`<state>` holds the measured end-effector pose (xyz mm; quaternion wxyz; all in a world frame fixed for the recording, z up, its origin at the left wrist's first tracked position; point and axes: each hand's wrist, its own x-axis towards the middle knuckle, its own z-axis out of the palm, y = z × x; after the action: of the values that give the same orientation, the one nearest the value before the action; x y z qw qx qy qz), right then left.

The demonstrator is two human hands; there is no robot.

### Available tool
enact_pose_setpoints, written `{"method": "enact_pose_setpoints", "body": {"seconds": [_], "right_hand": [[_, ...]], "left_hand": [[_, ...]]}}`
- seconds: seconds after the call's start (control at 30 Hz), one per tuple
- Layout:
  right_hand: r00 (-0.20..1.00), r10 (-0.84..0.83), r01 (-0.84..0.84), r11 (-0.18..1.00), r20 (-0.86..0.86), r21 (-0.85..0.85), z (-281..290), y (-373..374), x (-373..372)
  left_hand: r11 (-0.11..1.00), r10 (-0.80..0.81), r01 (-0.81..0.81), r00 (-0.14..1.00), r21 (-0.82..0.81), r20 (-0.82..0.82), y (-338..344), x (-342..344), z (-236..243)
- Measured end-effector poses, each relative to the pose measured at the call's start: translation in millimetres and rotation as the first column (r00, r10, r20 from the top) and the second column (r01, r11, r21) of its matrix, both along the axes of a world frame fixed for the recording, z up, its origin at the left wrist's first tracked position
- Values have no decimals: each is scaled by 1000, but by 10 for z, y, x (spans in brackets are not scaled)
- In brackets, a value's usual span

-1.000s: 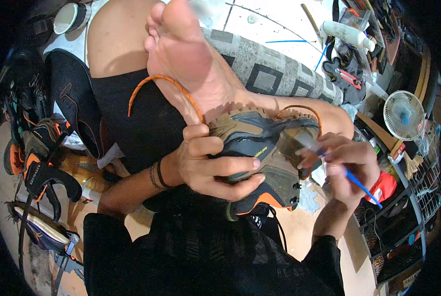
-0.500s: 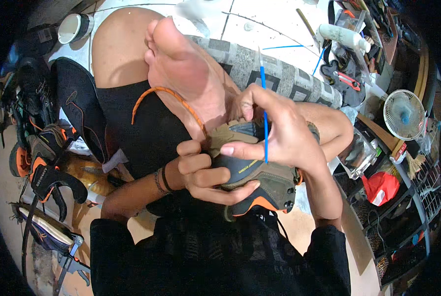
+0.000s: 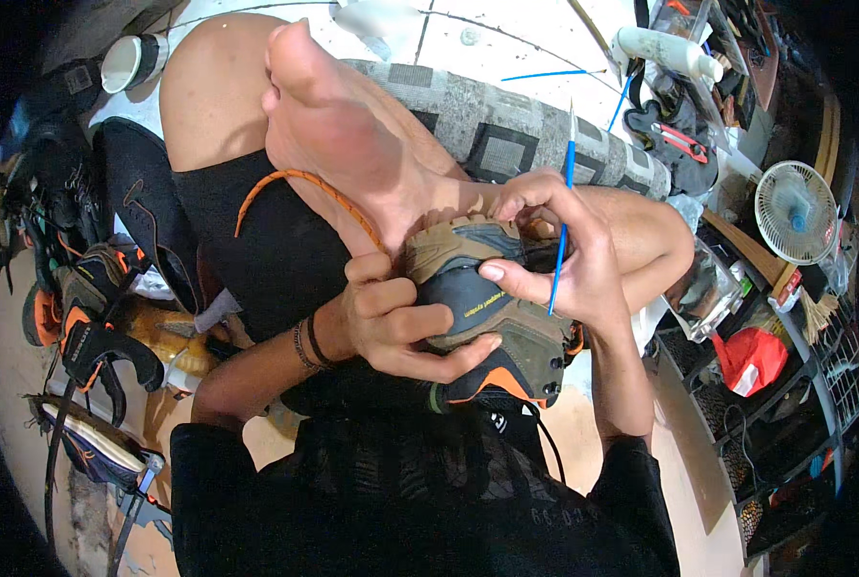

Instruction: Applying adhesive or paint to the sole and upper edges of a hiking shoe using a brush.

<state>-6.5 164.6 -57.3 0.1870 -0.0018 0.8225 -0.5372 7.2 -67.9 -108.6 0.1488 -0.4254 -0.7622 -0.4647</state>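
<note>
A brown-and-black hiking shoe [image 3: 492, 332] with orange trim lies on its side in my lap, its tan sole edge facing my bare foot [image 3: 338, 135]. My left hand [image 3: 391, 322] is closed around its near left side, fingers curled over the dark panel. An orange lace [image 3: 299, 176] trails from beside that hand over my dark shorts. My right hand [image 3: 569, 255] holds a slim blue-handled tool [image 3: 564, 221] with a pale, narrow tip pointing away from me. The thumb of that hand rests at the shoe's side, and its other fingers curl near the sole edge.
To the left lie another orange-trimmed shoe [image 3: 102, 274] and a hacksaw-like tool [image 3: 141, 490]. A patterned grey roll [image 3: 506, 125] lies beyond my leg. On the right are a white bottle [image 3: 670, 53], a red-handled cutter [image 3: 679, 142], a small fan [image 3: 795, 212] and a red bag [image 3: 748, 361].
My right thumb has slid right along the shoe, and the blue-handled tool has moved right with that hand. More of the sole edge shows. My left hand keeps its hold.
</note>
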Motion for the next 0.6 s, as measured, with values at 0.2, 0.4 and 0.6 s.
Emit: {"method": "enact_pose_setpoints", "body": {"seconds": [0.2,0.4,0.6], "right_hand": [[998,-58,58,998,-15,-5,19,42,65],[928,-361,332,914,-95,-231,234,296,165],[873,-429,299,848,-233,-438,371,337,163]], "left_hand": [[999,7,-8,999,37,37,52,31,-26],[995,-8,-1,996,101,86,81,-38,-24],[977,-208,213,951,4,229,-99,-204,130]]}}
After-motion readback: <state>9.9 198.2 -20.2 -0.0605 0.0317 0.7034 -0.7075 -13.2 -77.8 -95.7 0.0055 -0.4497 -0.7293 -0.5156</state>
